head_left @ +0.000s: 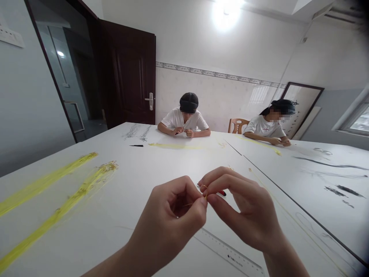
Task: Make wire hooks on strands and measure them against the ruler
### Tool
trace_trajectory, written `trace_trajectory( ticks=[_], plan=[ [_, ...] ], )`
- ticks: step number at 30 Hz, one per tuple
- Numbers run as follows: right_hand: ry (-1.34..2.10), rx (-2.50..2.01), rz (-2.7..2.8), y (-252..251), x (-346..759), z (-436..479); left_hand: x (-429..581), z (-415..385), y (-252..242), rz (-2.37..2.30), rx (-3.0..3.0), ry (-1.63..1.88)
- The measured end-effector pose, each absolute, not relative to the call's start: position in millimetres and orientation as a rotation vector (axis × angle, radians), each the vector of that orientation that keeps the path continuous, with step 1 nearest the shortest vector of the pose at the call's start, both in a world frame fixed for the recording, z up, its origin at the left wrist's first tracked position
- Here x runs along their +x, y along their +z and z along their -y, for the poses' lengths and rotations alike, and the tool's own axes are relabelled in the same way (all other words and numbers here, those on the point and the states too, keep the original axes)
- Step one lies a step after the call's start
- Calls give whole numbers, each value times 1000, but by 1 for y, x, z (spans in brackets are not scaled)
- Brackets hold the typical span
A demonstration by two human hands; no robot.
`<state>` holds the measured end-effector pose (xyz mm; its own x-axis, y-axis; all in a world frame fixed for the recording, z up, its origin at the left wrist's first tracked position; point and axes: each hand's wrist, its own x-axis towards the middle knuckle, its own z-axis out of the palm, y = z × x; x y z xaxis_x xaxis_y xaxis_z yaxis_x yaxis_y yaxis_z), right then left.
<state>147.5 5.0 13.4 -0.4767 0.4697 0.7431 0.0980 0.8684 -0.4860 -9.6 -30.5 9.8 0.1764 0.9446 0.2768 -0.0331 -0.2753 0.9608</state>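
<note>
My left hand (175, 215) and my right hand (242, 207) meet above the white table (129, 184), fingertips pinched together on a thin yellow thread (191, 203) stretched between them. The thread is very fine and mostly hidden by the fingers. A red-tipped object (221, 192) lies on the table just behind my right fingers, partly hidden. A clear ruler (227, 252) lies on the table under my hands.
Two long bundles of yellow thread (63, 188) lie at the left. Two people sit at the far side, working with their hands. More yellow thread (175, 146) and black strands (331, 165) lie across the table. A dark door (127, 77) stands behind.
</note>
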Motion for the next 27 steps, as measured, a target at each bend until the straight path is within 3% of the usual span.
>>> trace_trajectory(
  ticks=[6, 17, 27],
  plan=[
    [368, -447, 2078, 11, 148, -5, -9, 31, 8, -936, 1630, 1394],
    [134, -440, 2112, 10, 143, -2, -11, 30, 8, -886, 1519, 1296],
    [354, -574, 1846, 8, 150, -4, -13, 31, 11, -941, 1468, 1318]
  ],
)
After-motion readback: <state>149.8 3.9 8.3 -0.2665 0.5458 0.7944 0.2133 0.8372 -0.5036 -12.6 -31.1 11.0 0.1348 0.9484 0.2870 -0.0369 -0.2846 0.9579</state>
